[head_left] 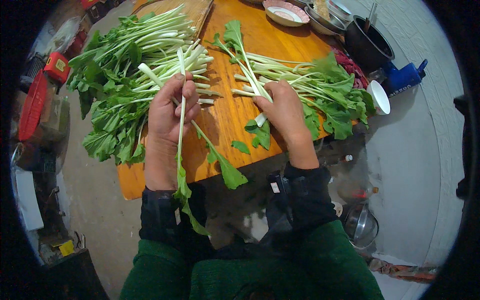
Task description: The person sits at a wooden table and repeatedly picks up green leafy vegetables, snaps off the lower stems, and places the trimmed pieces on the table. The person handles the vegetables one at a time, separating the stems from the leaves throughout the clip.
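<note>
My left hand (pixel 172 107) is closed round a few leafy green stalks (pixel 181 145); their pale cut ends point up and away, and their leaves hang toward me past the table's near edge. My right hand (pixel 282 107) pinches more leafy stalks (pixel 248 72), their leaves pointing to the far side and a white end showing below the fingers. Behind my left hand lies a large heap of the same greens (pixel 125 75), stalk ends facing right. A smaller pile of greens (pixel 325 92) lies beyond my right hand, stalk ends facing left. Loose leaves (pixel 241 146) rest between my hands.
The orange wooden table (pixel 220 135) carries a woven tray (pixel 197 12) at the far left. A pink-rimmed bowl (pixel 285 12), a black pot (pixel 369 42), a blue jug (pixel 405 77) and a white bowl (pixel 378 97) stand at the far right. A red basket (pixel 33 107) is at the left.
</note>
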